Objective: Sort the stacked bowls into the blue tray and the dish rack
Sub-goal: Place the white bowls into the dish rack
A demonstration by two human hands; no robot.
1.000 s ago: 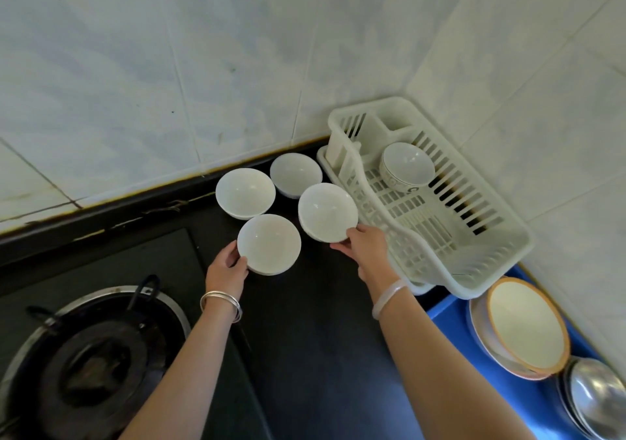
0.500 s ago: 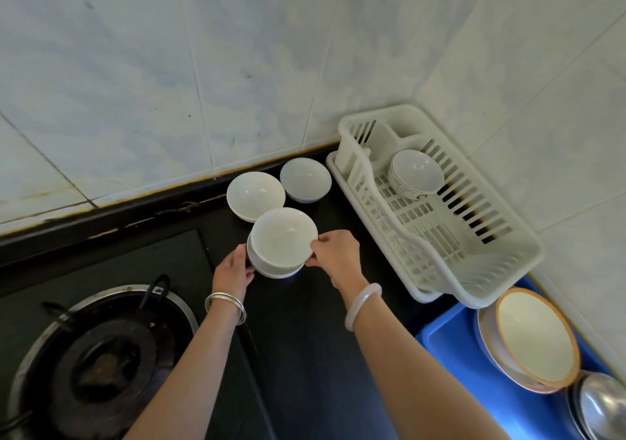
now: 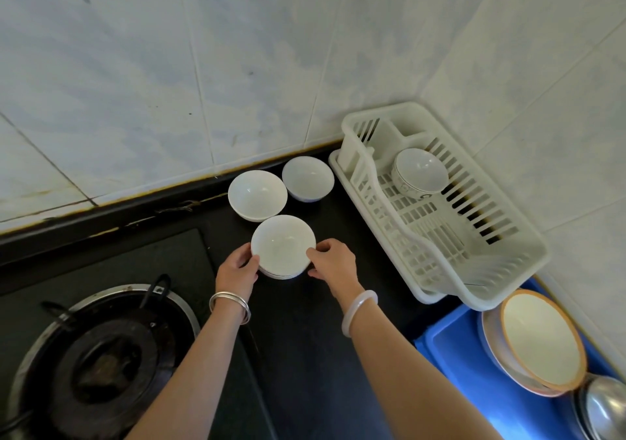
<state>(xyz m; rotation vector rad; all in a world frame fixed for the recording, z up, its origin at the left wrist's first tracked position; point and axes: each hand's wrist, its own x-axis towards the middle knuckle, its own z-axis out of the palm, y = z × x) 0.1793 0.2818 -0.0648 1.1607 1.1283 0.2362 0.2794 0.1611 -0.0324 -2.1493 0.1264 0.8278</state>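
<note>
While left hand (image 3: 237,270) and right hand (image 3: 335,263) apparently grip its sides, the bowl stack (image 3: 283,246) sits between them.

Five white bowls (image 3: 283,246) (two nested), one dish rack (image 3: 491,287), one blue tray (image 3: 454,348).

Readable text: none that I can make out anywhere in the frame.
Patterned bowl (image 3: 421,168): right of centre in the frame, lying in the dish rack (image 3: 515,270). It carries a few small dark marks on its outer wall just under the rim.
Those marks: too small and blurred for me to tell whether they are letters or only a painted pattern; I read nothing from them.
</note>
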